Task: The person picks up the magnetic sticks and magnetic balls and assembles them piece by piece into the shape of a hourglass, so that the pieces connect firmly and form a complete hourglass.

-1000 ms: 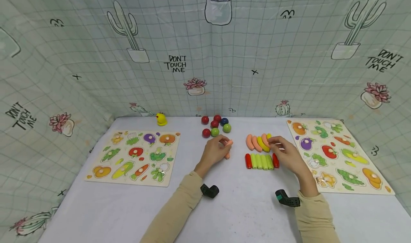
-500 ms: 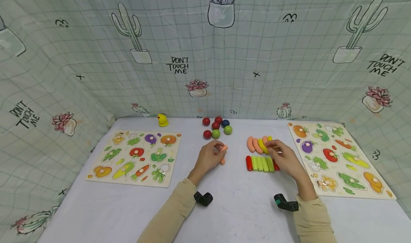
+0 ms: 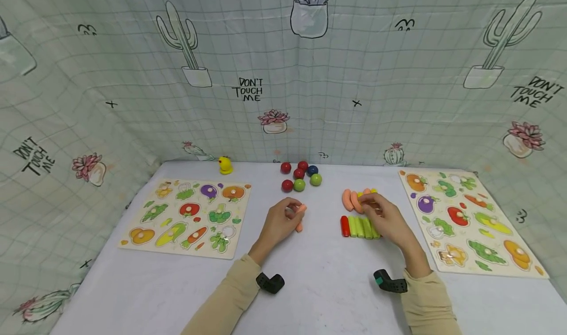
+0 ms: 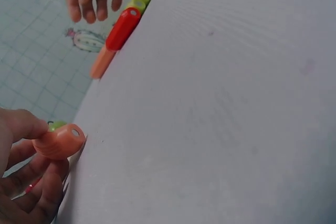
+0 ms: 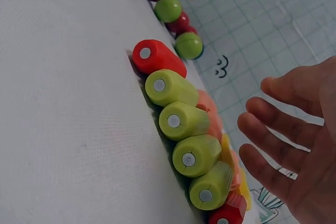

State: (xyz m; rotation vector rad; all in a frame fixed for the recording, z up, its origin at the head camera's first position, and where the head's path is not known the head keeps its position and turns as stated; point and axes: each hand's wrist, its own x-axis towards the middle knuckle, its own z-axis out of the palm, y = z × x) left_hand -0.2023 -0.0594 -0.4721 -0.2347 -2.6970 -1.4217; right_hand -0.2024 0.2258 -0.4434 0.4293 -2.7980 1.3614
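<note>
My left hand pinches a pink, curved, sausage-shaped piece between thumb and fingers, left of the rows. My right hand hovers over the right part of those rows, its fingers spread and gripping nothing in the right wrist view. Beneath it lies a back row of curved pink pieces and yellow pieces, partly hidden by the hand. The front row has several light green cylinders side by side. A red cylinder lies at its left end, another red cylinder at its right end.
Several red, green and blue balls lie behind the left hand. A yellow toy duck stands at the back left. Vegetable puzzle boards lie on both sides, a left board and a right board. A printed curtain hangs behind.
My left hand has drawn left and toward me with the pink piece. The right hand has shifted a little left, covering more of the rows. The head view has moved slightly.
</note>
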